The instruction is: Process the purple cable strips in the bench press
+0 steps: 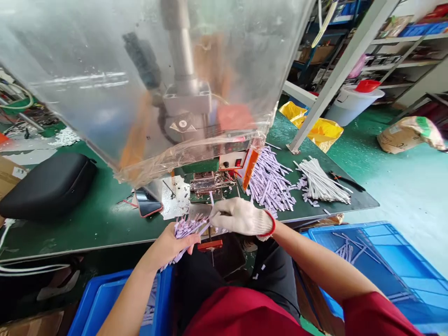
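Observation:
My bare left hand (pixel 167 246) is closed around a bundle of lilac strips (pixel 186 227) at the table's front edge. Thin, pinkish ends stick out at the top of the bundle. Beside it, my right hand (pixel 241 217), in a white knitted glove with a red cuff, has its fingertips pinched together. A single lilac strip (pixel 211 198) rises from these fingertips towards the small metal fixture (pixel 203 184) of the bench machine. The glove covers the strip's lower part.
A cloudy plastic guard (pixel 105 102) hangs over the machine. Right of it lie a pile of lilac strips (pixel 269 179), a white bundle (pixel 324 182) and pliers (pixel 346 181). A phone (pixel 149 201) and black case (pixel 49 185) are left. Blue bins (pixel 395 252) flank my legs.

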A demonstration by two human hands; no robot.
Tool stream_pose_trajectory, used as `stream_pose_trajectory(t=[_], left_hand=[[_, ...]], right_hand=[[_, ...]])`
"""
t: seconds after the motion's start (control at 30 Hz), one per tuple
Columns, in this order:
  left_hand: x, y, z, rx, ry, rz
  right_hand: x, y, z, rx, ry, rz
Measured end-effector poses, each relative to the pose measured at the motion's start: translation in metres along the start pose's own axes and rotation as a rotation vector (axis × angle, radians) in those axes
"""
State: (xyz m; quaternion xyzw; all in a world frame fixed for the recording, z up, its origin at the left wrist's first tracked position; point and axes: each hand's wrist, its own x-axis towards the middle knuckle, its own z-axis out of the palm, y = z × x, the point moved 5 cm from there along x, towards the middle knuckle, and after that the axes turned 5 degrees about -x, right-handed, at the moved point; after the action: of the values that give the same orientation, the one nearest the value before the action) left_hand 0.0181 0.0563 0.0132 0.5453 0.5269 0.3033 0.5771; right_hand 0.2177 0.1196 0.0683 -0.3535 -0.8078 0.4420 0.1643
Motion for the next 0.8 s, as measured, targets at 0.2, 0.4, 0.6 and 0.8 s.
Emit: stream_pose_trajectory(t=[0.2, 0.4, 0.6, 0.8], left_hand=[[0.004, -0.003, 0.005, -0.071, -0.107, -0.121], [0.002, -0.014, -0.022, -0.171, 0.125, -0.05], [0.041, -0.016, 0.011, -0.022, 0.321, -0.053], [0.067, -0.004, 0.033, 0.044, 0.336, -0.056]], right_hand=[[-0.032, 0.011, 0.005, 0.25, -0.056, 0.07], [-0.087, 0.121, -0.107, -0.154, 0.571, 0.589], [-0.087, 0.179, -0.13, -0.797, 0.33, 0.821], [-0.097, 0.171, -0.129, -0.597, 0.413, 0.826]])
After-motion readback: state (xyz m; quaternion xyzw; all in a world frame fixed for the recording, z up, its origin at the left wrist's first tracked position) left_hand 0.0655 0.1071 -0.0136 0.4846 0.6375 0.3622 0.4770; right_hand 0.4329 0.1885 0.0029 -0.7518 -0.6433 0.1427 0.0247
